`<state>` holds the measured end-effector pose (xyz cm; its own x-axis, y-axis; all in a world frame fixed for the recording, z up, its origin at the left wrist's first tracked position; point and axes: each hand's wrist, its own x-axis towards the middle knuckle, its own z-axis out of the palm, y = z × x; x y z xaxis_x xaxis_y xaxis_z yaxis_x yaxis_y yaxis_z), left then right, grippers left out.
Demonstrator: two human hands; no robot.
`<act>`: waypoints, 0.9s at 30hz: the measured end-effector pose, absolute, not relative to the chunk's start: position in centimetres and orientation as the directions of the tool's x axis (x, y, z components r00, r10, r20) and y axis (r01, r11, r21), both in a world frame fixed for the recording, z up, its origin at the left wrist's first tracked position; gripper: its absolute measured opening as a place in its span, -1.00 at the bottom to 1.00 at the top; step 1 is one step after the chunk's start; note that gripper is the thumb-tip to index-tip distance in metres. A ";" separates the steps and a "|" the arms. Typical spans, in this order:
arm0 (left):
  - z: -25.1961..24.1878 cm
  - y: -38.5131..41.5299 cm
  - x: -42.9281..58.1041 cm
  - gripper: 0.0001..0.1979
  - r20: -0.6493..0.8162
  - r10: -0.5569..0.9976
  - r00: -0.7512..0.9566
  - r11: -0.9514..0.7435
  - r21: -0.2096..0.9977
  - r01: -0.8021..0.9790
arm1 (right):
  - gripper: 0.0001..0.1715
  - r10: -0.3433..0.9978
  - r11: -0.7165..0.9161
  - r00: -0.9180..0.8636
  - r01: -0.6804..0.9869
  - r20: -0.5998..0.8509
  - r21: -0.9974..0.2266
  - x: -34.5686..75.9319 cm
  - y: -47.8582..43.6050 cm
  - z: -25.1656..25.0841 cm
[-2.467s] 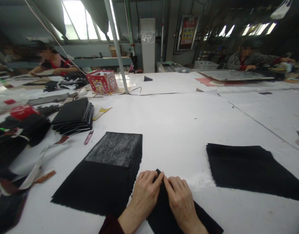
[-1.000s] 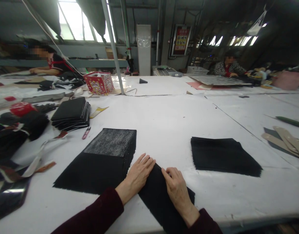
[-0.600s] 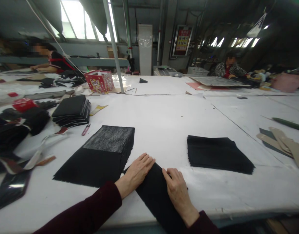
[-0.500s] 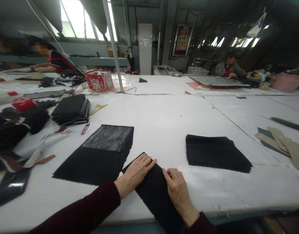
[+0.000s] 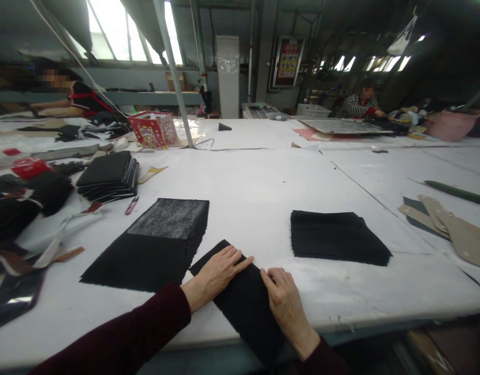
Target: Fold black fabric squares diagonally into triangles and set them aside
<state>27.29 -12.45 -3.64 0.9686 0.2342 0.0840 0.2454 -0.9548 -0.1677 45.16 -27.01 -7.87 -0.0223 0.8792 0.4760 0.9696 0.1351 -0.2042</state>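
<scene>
A black fabric piece (image 5: 245,302) lies slanted before me, its near end hanging over the table's front edge. My left hand (image 5: 220,268) rests flat on its upper part, fingers stretched out along the fold or edge. At its right edge, my right hand (image 5: 284,302) has curled fingers closed on the cloth; the thumb is mostly hidden. To the left is a stack of black fabric pieces (image 5: 146,260) with a speckled grey patch (image 5: 167,219) on top. Another black fabric pile (image 5: 337,237) lies to the right, apart from both hands.
Pink thread snips (image 5: 132,205) and a folded black stack (image 5: 107,174) sit at left on the white table (image 5: 247,177). Beige templates (image 5: 454,229) and a long green tool (image 5: 456,192) lie at right. A pole (image 5: 176,78) rises beyond. Two people work farther back.
The view has shifted slightly, so things sit a little farther left. Both hands stay on the black fabric piece, with hardly any movement along it.
</scene>
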 end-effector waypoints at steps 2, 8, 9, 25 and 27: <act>-3.5 -12.7 27.5 -0.47 0.093 0.230 0.969 -0.955 -0.168 0.243 | -0.65 0.886 0.132 -0.024 0.970 0.464 -0.203 45.4 -27.4 -7.8; -3.3 -13.3 28.2 -0.54 0.095 0.176 0.980 -0.974 -0.129 0.188 | -0.65 0.897 0.139 -0.038 0.969 0.440 -0.202 46.1 -28.4 -7.8; -3.3 -13.4 28.3 -0.52 0.086 0.178 0.980 -0.973 -0.135 0.188 | -0.65 0.898 0.141 -0.040 0.970 0.439 -0.200 46.2 -28.6 -7.8; -3.2 -16.0 30.1 -0.50 0.023 0.194 0.981 -0.977 -0.083 0.195 | -0.67 0.892 0.155 -0.056 0.970 0.450 -0.186 47.5 -30.3 -7.5; -3.1 -16.5 30.4 -0.43 0.013 0.197 0.980 -0.973 -0.120 0.197 | -0.68 0.891 0.161 -0.060 0.969 0.449 -0.190 47.6 -30.4 -7.5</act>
<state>30.38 -16.51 -3.10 0.9802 0.1974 0.0127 0.1974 -0.9729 -0.1204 47.63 -30.45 -7.47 -0.0596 0.8913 0.4495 0.9685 0.1607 -0.1901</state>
